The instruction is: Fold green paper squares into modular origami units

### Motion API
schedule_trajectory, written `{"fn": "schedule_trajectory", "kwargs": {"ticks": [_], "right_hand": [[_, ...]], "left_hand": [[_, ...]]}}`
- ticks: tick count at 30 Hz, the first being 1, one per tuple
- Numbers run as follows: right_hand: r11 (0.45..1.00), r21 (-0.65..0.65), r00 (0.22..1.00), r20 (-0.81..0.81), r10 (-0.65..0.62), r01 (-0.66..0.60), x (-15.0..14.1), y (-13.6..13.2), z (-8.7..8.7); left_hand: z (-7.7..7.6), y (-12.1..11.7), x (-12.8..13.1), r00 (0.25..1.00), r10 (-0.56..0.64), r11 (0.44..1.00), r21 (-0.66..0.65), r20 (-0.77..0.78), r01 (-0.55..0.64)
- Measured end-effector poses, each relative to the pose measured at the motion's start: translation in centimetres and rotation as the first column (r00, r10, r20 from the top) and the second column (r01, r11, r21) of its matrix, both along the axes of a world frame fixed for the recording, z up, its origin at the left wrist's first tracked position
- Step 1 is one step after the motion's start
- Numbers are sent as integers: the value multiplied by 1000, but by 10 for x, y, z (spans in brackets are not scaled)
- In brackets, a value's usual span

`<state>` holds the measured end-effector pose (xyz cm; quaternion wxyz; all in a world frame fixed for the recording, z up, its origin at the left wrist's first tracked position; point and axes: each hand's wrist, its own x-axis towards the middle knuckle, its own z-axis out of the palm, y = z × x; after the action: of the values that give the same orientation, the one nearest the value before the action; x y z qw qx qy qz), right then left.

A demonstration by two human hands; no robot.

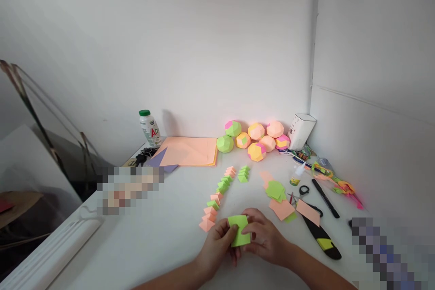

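A small square of green paper [242, 232] is held between both hands above the front of the white table. My left hand [219, 240] pinches its left side, thumb lying on top. Fingers of my right hand [263, 238] close on its right edge. Just beyond my left hand runs a slanting row of folded paper pieces [215, 205], peach and green. A shorter group of green folded pieces [243, 174] stands to the right of that row's far end. Loose paper squares, green [276, 190] and peach [282, 209], lie beyond my right hand.
Scissors [303, 191], a glue bottle [298, 174], a black pen [325, 198] and a black-and-yellow utility knife [322, 238] lie at right. Faceted paper balls [256, 151] line the wall beside peach sheets [186, 152]. A white bottle [149, 129] stands at far left.
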<state>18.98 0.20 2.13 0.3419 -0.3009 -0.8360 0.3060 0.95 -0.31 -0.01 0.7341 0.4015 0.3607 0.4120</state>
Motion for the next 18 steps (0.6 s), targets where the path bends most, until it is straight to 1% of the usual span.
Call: {"fn": "schedule_trajectory", "kwargs": {"ticks": [2,4,8,10,14,18], "right_hand": [[999,-32,1000,14,-2,3,-2,-1,3],[997,-77,1000,-20,-24,22,-4,-1,4],[977,-177,986,-97,-136,117,-8,-2,7],[957,-242,974,-120,-192,159,-10,-2,8],[900,-397,940,-201,-276,180,-13,-3,8],[861,-467,914,-224,-337,203,-15,-5,6]], "left_hand": [[2,0,0,1000,1,1000,5,1,-1],[4,-1,1,1000,4,1000,4,-11,-4],[5,0,0,1000,-28,1000,9,-11,28],[3,0,-1,998,-54,998,16,15,54],[1,0,-2,994,-101,994,42,45,99],[1,-1,-2,992,-128,991,42,13,127]]}}
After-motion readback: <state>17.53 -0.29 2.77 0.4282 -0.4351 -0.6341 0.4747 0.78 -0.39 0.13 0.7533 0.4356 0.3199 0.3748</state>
